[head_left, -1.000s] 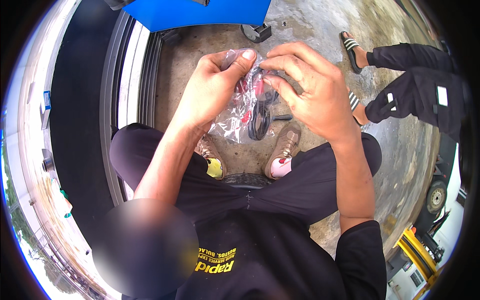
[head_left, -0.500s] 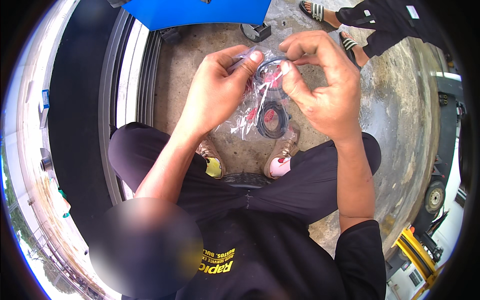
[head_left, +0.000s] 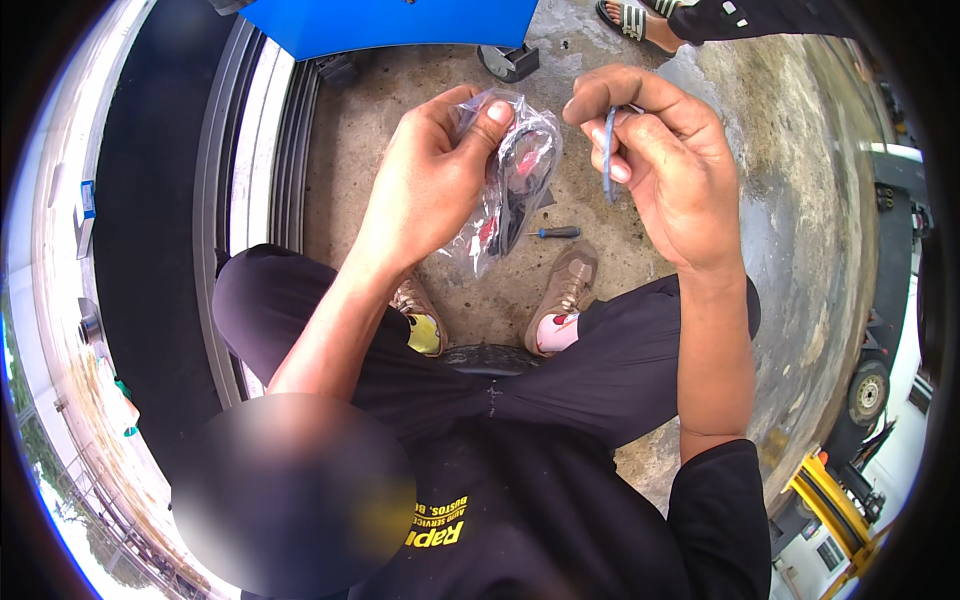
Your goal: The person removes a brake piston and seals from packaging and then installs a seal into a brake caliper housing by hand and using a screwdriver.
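My left hand (head_left: 435, 170) pinches the top of a clear plastic bag (head_left: 478, 245) between thumb and fingers. Inside the bag show dark rubber rings and red printing. To the right of it, apart from the bag, my right hand (head_left: 665, 160) grips a thin bluish-grey ring (head_left: 609, 165), seen nearly edge-on between thumb and fingers. On the concrete below the hands lies a screwdriver (head_left: 556, 232) with a dark blue handle, its shaft partly hidden by the bag.
A blue panel (head_left: 390, 22) stands ahead, with a dark caster (head_left: 508, 62) below it. Another person's sandalled foot (head_left: 640, 22) is at the far right. A ribbed metal edge (head_left: 285, 160) runs along the left. A yellow frame (head_left: 835, 510) stands at the lower right.
The ring has come out of the bag in my right hand, which moved right and away from it. The bag has swung left, uncovering the screwdriver. The other person's feet have shifted.
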### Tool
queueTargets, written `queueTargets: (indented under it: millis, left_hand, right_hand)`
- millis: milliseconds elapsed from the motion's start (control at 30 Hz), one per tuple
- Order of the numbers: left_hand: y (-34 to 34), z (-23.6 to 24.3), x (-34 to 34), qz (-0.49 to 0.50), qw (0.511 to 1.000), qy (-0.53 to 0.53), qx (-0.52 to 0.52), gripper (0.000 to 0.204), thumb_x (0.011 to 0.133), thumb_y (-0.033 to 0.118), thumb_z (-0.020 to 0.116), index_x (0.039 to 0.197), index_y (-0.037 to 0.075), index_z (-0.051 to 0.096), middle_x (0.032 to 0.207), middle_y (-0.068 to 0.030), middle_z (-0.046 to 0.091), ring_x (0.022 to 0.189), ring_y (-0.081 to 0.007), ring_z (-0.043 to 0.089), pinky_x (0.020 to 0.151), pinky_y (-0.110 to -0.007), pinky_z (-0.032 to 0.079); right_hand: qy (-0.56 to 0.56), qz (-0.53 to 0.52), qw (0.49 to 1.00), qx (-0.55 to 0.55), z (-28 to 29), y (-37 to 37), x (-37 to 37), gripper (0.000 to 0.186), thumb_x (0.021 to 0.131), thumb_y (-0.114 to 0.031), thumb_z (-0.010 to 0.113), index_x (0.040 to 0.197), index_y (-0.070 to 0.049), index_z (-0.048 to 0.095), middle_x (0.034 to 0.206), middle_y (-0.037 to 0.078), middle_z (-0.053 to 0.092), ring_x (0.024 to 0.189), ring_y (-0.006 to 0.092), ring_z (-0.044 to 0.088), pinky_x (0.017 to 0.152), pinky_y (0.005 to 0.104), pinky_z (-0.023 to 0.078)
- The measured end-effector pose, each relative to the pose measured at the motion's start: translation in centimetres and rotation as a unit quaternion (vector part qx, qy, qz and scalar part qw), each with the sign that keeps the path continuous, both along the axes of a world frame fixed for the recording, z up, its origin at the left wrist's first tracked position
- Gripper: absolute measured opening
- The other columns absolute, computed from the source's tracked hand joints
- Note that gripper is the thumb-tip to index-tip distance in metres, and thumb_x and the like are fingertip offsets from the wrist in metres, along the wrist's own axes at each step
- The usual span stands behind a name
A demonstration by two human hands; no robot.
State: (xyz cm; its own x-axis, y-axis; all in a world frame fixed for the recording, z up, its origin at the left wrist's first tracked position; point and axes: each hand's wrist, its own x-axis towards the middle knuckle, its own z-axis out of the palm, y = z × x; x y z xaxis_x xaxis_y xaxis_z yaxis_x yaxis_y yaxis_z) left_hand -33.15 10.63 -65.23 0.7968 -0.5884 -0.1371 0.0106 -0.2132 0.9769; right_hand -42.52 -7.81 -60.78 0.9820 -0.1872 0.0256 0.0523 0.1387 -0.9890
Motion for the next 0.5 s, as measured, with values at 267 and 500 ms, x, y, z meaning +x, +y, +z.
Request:
queueTargets:
  millis: [267, 500]
  left_hand:
    - [-0.1, -0.2, -0.3, 0.025, 0.995, 0.08, -0.047, 0.045, 0.11, 0.038, 0.054, 0.099, -0.004, 0.069, 0.075, -0.0008, 0.066, 0.07, -0.005, 0.056, 0.06, -0.028, 0.046]
    - [0.4, 0.5, 0.2, -0.032, 0.995, 0.059, -0.078, 0.031, 0.105, 0.027, 0.067, 0.114, -0.002, 0.069, 0.095, -0.0016, 0.071, 0.084, -0.0042, 0.063, 0.073, -0.022, 0.052]
  right_hand:
    - [-0.033, -0.081, 0.911, -0.403, -1.2, 2.2, 0.2, 0.013, 0.09, -0.007, 0.077, 0.103, -0.005, 0.079, 0.091, -0.001, 0.065, 0.068, 0.0044, 0.055, 0.057, 0.0234, 0.043]
    - [0.016, -0.099, 0.938, -0.331, -1.0, 2.4, 0.4, 0.015, 0.088, -0.007, 0.081, 0.101, -0.001, 0.078, 0.087, 0.005, 0.072, 0.074, 0.0111, 0.067, 0.064, 0.0272, 0.052]
